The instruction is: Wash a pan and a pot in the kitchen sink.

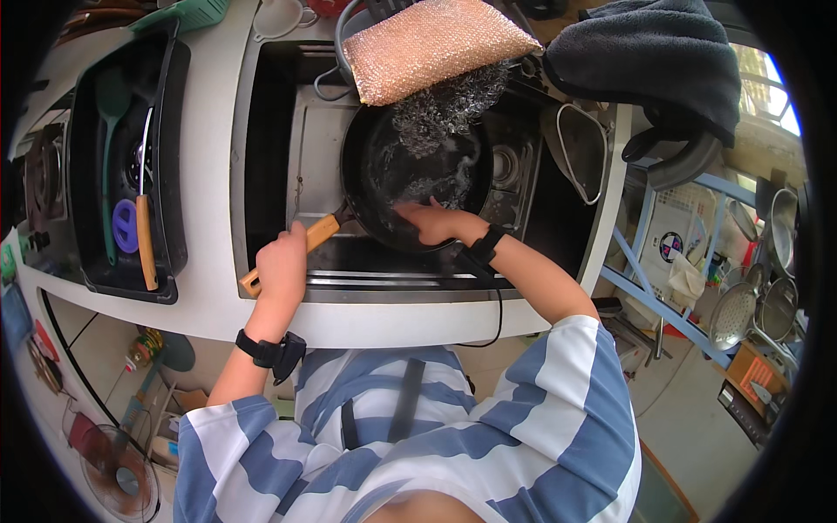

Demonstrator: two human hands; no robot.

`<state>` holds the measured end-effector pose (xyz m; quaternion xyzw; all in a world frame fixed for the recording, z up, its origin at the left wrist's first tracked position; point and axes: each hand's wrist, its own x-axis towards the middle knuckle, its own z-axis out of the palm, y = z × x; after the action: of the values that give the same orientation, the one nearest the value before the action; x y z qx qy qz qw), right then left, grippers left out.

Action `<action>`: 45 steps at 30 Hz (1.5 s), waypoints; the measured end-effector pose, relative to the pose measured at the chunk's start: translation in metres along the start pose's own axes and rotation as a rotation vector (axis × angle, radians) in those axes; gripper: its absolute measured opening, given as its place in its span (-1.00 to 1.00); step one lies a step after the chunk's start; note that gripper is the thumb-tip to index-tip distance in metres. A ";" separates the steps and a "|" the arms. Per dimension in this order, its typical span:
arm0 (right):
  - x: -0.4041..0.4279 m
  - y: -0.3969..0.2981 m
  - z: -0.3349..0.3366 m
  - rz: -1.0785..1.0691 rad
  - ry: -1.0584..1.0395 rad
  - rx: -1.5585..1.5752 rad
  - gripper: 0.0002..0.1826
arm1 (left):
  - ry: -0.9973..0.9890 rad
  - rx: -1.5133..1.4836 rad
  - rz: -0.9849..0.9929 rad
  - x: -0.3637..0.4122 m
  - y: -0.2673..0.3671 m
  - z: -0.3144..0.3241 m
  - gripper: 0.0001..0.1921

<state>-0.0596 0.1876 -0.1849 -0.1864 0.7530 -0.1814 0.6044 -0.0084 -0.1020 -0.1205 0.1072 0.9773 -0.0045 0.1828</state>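
Observation:
My left hand [282, 261] is closed around the wooden handle [324, 234] of a black frying pan [366, 176]. The pan rests in a rectangular sink [307, 150], with rippling water inside it. My right hand [435, 221] reaches into the pan from the near side. Its fingers are apart, the lower ones against the pan's inner surface, and no held object shows. Above the pan's far side is a copper-coloured mesh sponge [441, 49], with a shiny grey tangled scourer [451, 108] beneath it. Both cover part of the pan's far rim.
Left of the sink, a black basin [176, 248] holds a green spatula [108, 157], a wooden-handled utensil [145, 242] and a purple round item [125, 226]. A dark towel [647, 59] hangs at the upper right. A triangular strainer basket [579, 153] sits in the sink's right corner.

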 end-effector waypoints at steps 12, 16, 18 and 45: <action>0.039 0.022 -0.057 0.159 0.726 -0.638 -0.40 | -0.042 -0.053 -0.022 0.002 0.001 0.001 -0.78; 0.016 0.087 -0.053 0.201 1.061 -0.905 -0.60 | -0.036 -0.058 -0.013 0.001 0.000 0.001 -0.79; 0.010 0.107 -0.030 0.263 1.017 -0.890 -0.62 | -0.024 -0.012 0.000 0.003 0.003 -0.005 -0.86; 0.020 0.093 -0.031 0.277 0.850 -0.653 -0.44 | -0.063 -0.050 -0.028 0.002 0.002 0.001 -0.74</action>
<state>-0.0996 0.2595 -0.2416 -0.1737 0.9652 0.0833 0.1766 -0.0095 -0.0996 -0.1222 0.0886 0.9723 0.0141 0.2160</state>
